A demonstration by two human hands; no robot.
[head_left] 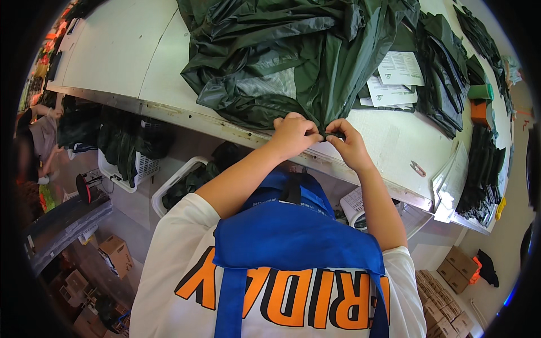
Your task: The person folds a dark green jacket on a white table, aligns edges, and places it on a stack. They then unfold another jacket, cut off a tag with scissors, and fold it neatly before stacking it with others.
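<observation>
**K:** Status on the hands?

**R:** Garment (287,56), dark green, shiny, is spread crumpled on the white table (112,50). Its lower tip is pinched at the table's near edge. Left hand (294,134) is curled over that tip, fingers closed on the fabric. Right hand (348,143) is closed on the same tip, thumb and forefinger pressed together on a small fold. Both hands are touching each other at the fingertips.

**K:** Orientation?

**R:** Long axis is run from the near edge away toward the far side of the table. Narrow end is pointed at the person, wide bulk is fanned out away. A pale mesh lining patch (270,84) is exposed on the left half.

**K:** Surroundings?

**R:** Paper sheets (397,79) are laid just right of the garment, partly tucked under it. Stacks of folded dark green pieces (445,73) are lined up further right. A green roll (480,92) and an orange block (480,111) are seen near the far right edge. White baskets (169,186) holding dark fabric are placed under the table. Cardboard boxes (459,267) are stacked on the floor at the right.
</observation>
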